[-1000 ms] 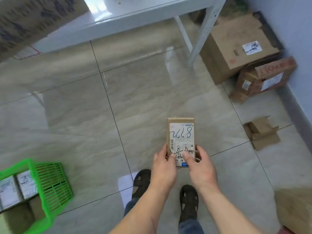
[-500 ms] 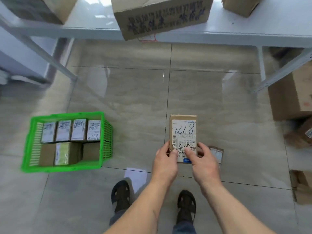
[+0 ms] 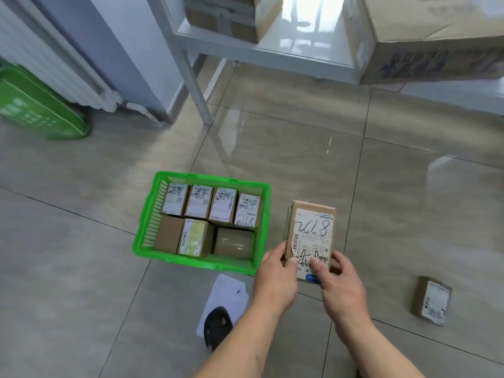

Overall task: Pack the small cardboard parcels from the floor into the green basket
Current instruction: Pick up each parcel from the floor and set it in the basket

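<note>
Both hands hold one small cardboard parcel (image 3: 311,236) in the air, just to the right of the green basket (image 3: 155,214). The left hand (image 3: 276,274) pinches its lower left corner, and the right hand (image 3: 339,279) pinches its lower right edge with the thumb on the label. The basket stands on the tiled floor (image 3: 81,268) and already contains seven parcels, in two rows. Another parcel (image 3: 432,300) lies on the floor at the right, perhaps with a torn label.

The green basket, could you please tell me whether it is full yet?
Not quite full. The green basket holds seven parcels: four across the far row, three in the near row, with a gap at its right end.
</note>
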